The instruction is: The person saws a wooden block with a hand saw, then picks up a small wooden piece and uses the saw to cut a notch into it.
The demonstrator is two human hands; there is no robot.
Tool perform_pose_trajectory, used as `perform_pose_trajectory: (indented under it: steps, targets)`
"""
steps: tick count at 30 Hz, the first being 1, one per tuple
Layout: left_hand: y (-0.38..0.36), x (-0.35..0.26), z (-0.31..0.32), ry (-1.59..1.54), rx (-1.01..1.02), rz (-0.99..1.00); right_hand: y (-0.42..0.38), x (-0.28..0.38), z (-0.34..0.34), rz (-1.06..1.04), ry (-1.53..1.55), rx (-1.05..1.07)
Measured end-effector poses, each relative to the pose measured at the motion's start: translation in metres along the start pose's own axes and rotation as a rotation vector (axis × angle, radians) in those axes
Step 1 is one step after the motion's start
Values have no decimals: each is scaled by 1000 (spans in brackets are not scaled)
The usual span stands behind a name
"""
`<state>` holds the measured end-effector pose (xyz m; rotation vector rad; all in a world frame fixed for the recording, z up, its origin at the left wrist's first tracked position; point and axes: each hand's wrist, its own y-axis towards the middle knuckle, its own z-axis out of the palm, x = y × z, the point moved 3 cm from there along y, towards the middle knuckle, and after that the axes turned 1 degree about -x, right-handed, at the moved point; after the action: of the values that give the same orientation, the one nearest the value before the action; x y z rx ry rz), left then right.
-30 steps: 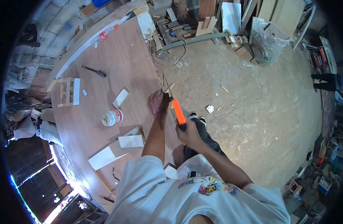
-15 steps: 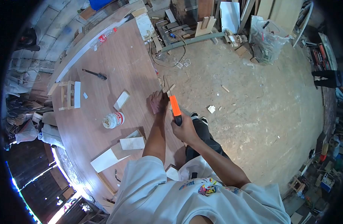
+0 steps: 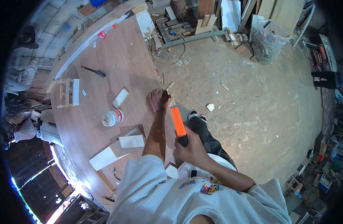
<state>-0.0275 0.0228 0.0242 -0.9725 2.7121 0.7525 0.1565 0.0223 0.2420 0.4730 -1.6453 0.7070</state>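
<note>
- Two bare hands work at the floor-side edge of the wooden workbench (image 3: pixel 104 67), which serves as the landmark here.
- Nearest the person, the right hand (image 3: pixel 189 148) is closed in a fist around the dark grip of an orange-handled handsaw (image 3: pixel 178 121), just off the bench edge and above the person's leg.
- The saw slants up from that hand toward the bench edge; its thin blade is too small to make out clearly.
- At the bench edge, the left hand (image 3: pixel 157 100) is curled down over a thin wood strip (image 3: pixel 170 88), pinning it where it juts out past the edge.
- Further in on the bench, cut white boards (image 3: pixel 131 141) lie near the left arm.
- A glue jar (image 3: pixel 112 117) stands beside them, toward the bench middle.
- Beyond it lies a small wood block (image 3: pixel 121 98).
- At the far side of the bench sit a small wooden frame (image 3: pixel 65 92) and a dark hand tool (image 3: pixel 93 71).
</note>
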Motion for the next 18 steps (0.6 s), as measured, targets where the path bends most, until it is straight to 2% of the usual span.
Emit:
perform_pose_trajectory:
  steps: [3, 5, 8, 10, 11, 13, 16, 18]
  targets:
    - [3, 0, 10, -16, 43, 4, 6, -36, -3, 96, -53, -12]
    - [3, 0, 9, -47, 116, -59, 45, -71, 4, 143, -56, 27]
    - [0, 8, 11, -118, 133, -21, 52, -53, 9, 221, -109, 62]
    - [3, -1, -2, -62, 148, -53, 9, -27, 3, 61, -22, 15]
    - [7, -5, -6, -8, 145, -77, -3, -16, -1, 63, -26, 15]
    - [6, -4, -1, -21, 131, -67, -19, -4, -8, 168, 63, 4]
    - [0, 4, 13, -23, 133, -67, 27, -70, 4, 135, -79, 59]
    - [4, 6, 14, -9, 146, -84, 38, -64, 9, 183, -59, 45]
